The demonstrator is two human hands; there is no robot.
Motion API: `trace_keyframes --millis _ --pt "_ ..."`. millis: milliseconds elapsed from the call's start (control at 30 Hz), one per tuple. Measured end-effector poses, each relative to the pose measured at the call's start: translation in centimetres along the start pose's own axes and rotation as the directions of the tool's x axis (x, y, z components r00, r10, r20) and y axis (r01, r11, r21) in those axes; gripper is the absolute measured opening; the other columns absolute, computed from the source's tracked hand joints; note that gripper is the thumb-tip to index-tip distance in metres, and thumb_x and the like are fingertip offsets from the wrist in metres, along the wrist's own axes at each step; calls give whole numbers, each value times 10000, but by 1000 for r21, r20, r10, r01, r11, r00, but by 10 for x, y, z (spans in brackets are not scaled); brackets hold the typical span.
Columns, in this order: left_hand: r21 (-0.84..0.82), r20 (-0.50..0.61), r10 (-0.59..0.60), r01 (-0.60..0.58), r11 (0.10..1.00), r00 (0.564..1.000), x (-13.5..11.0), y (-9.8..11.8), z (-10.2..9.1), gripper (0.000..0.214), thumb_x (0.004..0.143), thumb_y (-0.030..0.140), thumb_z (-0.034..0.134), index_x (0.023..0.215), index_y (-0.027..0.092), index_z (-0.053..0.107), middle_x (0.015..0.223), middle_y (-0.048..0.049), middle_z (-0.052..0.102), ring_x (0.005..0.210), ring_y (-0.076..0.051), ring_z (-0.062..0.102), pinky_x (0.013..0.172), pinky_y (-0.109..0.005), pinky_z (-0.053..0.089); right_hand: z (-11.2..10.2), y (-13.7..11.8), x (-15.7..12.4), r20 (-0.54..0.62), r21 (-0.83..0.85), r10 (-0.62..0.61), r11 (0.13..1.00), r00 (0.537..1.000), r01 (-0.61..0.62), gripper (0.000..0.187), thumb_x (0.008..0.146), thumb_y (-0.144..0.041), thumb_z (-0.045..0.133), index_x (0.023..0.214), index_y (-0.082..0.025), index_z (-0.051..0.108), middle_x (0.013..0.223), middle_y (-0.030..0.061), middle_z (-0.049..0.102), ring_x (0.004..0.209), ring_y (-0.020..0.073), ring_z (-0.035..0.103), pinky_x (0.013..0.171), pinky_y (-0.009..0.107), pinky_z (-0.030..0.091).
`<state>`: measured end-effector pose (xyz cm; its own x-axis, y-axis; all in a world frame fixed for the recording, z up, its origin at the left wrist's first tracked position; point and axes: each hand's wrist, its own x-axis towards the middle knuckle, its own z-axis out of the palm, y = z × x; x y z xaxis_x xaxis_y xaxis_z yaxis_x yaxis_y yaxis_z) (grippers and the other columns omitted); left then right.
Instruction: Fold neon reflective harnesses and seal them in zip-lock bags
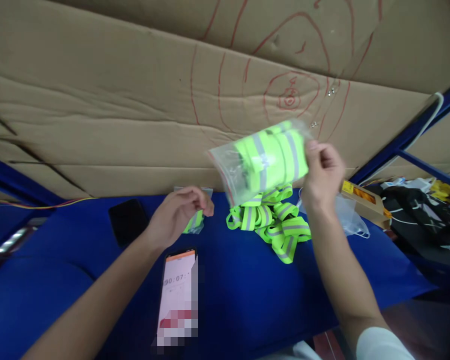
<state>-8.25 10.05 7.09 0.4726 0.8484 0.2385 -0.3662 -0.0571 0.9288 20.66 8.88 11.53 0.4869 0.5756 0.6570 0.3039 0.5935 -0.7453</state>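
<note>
My right hand (322, 175) is raised above the blue table (247, 290) and pinches the edge of a clear plastic bag (264, 160) filled with neon yellow reflective bands. Below the bag lies a loose pile of the same reflective bands (272, 222). My left hand (180, 212) hovers low over the table with its fingers curled, right beside a small packed bag of bands (195, 222) that it partly hides. I cannot tell whether it grips that bag.
A phone showing a timer (178, 295) lies near the front edge, and a dark phone (128, 221) sits at the left. Empty clear bags (350, 217) and a yellow-labelled cardboard box (363, 200) rest at the right. A cardboard wall (135, 100) stands behind the table.
</note>
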Motion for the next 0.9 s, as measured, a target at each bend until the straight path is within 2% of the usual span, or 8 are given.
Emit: trace_keyframes --millis 67,200,300,400,500,600,733,900 --pt "131 -27 -62 65 989 998 4 -8 -3 257 884 313 626 678 167 674 689 -45 654 706 -182 619 709 -305 483 -13 -12 14 -29 -241 -278 934 960 263 394 915 -564 701 782 -200 629 698 -20 582 630 111 529 574 243 400" --pt "321 16 -98 88 943 995 5 -17 -5 291 921 331 591 694 172 678 729 -33 661 722 -166 605 722 -292 464 -22 -25 28 368 -472 -305 753 879 459 381 932 -558 692 796 -203 711 709 6 673 601 124 567 593 275 410" --pt "453 141 -144 65 889 980 2 -17 -2 314 954 389 578 737 188 685 772 -25 678 757 -164 621 740 -286 472 -20 -31 48 217 -533 -397 717 892 449 411 947 -566 664 773 -195 702 675 -1 658 592 123 560 593 278 401" --pt "615 290 -252 22 788 923 -3 -18 5 277 974 436 580 875 208 703 889 -27 722 852 -180 661 808 -301 504 -32 -34 73 211 -542 -353 733 911 410 365 927 -505 713 758 -181 696 645 -10 645 582 112 559 576 264 397" --pt "710 430 -315 -101 697 846 -11 -22 16 267 985 400 584 1173 246 695 1200 -52 718 1089 -206 670 981 -341 514 -65 -29 87 108 -514 -283 805 953 297 284 906 -422 758 756 -193 685 627 -3 645 532 105 544 543 267 420" --pt "756 527 -352 -238 609 773 -21 -29 27 501 974 360 613 1469 320 545 1526 -64 543 1370 -250 559 1163 -386 436 -101 -17 86 -41 -421 -218 889 975 181 269 921 -406 732 749 -215 654 571 -22 606 454 106 481 476 271 395" --pt "801 544 -363 -339 494 757 -34 -40 34 582 971 342 617 1536 373 481 1593 -65 487 1399 -292 558 1154 -417 468 -113 -10 67 153 -410 -107 898 982 162 251 861 -435 786 806 -202 708 629 -16 665 514 118 553 524 273 450" --pt "793 592 -320 -466 391 739 -35 -53 38 505 1012 367 559 1513 355 508 1571 -87 510 1400 -300 548 1132 -452 482 -78 -36 54 226 -430 -271 834 936 345 320 923 -502 724 850 -192 709 718 -8 673 638 120 593 649 277 458"
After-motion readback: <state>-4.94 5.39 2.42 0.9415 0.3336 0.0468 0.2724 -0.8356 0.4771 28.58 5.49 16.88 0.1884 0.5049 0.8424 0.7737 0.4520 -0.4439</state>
